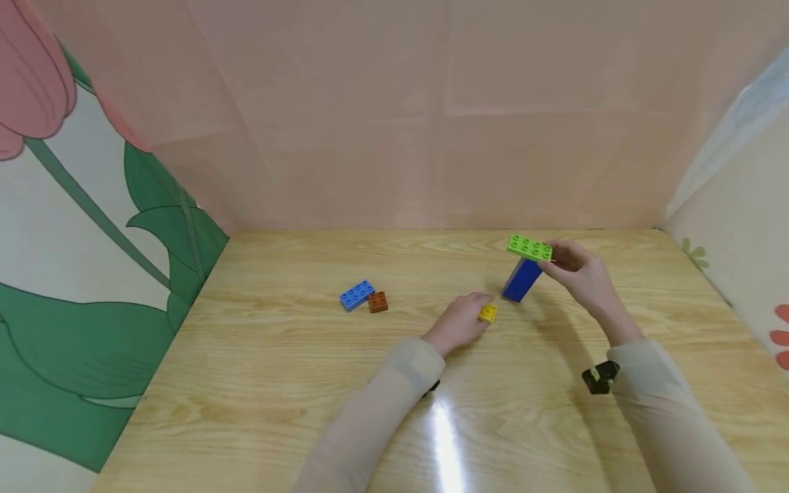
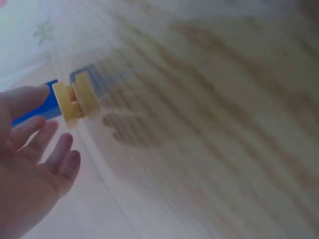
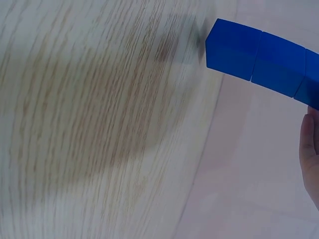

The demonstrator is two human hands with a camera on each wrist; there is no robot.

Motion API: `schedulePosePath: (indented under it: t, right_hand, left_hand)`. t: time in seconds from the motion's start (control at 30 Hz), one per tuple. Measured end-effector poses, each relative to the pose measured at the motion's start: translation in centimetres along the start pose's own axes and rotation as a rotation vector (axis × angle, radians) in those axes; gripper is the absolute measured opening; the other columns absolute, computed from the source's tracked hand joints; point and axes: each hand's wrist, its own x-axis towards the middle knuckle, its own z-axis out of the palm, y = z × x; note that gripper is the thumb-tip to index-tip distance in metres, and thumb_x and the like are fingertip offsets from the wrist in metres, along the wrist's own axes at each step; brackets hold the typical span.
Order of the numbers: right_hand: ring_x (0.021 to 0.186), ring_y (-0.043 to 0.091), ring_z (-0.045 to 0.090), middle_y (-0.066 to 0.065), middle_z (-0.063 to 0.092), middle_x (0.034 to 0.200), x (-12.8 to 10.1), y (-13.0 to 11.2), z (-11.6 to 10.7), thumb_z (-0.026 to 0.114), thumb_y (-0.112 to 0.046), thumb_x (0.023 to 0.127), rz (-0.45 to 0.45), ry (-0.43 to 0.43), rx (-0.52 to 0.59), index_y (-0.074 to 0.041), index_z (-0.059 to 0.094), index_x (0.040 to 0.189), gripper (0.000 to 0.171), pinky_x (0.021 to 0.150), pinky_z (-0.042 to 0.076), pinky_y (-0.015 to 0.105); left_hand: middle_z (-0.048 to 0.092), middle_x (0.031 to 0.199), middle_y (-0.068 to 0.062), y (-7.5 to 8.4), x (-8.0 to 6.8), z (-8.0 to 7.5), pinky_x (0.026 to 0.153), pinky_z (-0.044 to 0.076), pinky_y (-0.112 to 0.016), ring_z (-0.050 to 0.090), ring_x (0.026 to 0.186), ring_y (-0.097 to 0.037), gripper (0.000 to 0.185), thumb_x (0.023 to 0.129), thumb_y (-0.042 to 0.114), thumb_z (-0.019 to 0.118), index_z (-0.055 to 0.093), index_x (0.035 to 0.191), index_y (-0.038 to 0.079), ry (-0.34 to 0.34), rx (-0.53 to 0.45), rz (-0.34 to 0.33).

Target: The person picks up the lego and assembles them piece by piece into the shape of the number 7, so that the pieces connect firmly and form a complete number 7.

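On the right, my right hand (image 1: 579,277) grips the upper part of a brick tower, its thumb on the near side. Blue bricks (image 1: 522,281) form the tower's body, and a bright green brick (image 1: 529,247) with studs caps it. Stacked blue segments (image 3: 254,55) show in the right wrist view; whether the base touches the table cannot be told. Lower and to the left, my left hand (image 1: 464,320) pinches a small yellow brick (image 1: 487,313) close to the tabletop. Thumb and fingers lie at its edge in the left wrist view, where the yellow brick (image 2: 66,103) looks blurred.
A blue brick (image 1: 357,295) and a brown brick (image 1: 378,302) lie side by side on the wooden table (image 1: 277,383), left of both hands. A pink sheet (image 1: 345,137) rises behind the table's far edge. Patterned panels (image 1: 92,329) border the sides.
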Motion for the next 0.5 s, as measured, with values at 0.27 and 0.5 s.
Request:
schedulePosePath:
  t: [0.27,0.5]
  right_hand:
    - [0.083,-0.016,0.057,-0.035,0.058,0.092,-0.05,-0.12,0.32,0.065,-0.017,0.091,-0.008,0.004,0.017,-0.008,0.057,0.121,0.032,0.072,0.048,0.002]
    - [0.084,-0.018,0.055,-0.036,0.054,0.094,-0.17,-0.28,0.42,0.063,-0.021,0.093,0.004,-0.016,-0.035,0.003,0.051,0.129,0.045,0.072,0.047,0.002]
  left_hand:
    - [0.05,0.143,-0.003,0.14,-0.04,-0.04,0.105,0.044,-0.03,0.05,0.128,-0.023,0.047,0.091,0.019,0.06,0.053,0.137,0.015,-0.009,0.117,-0.003]
    - [0.054,0.14,0.002,0.2,-0.09,-0.07,0.101,0.045,-0.028,0.054,0.122,-0.018,0.045,0.093,0.026,0.061,0.053,0.137,0.017,-0.079,0.206,-0.026]
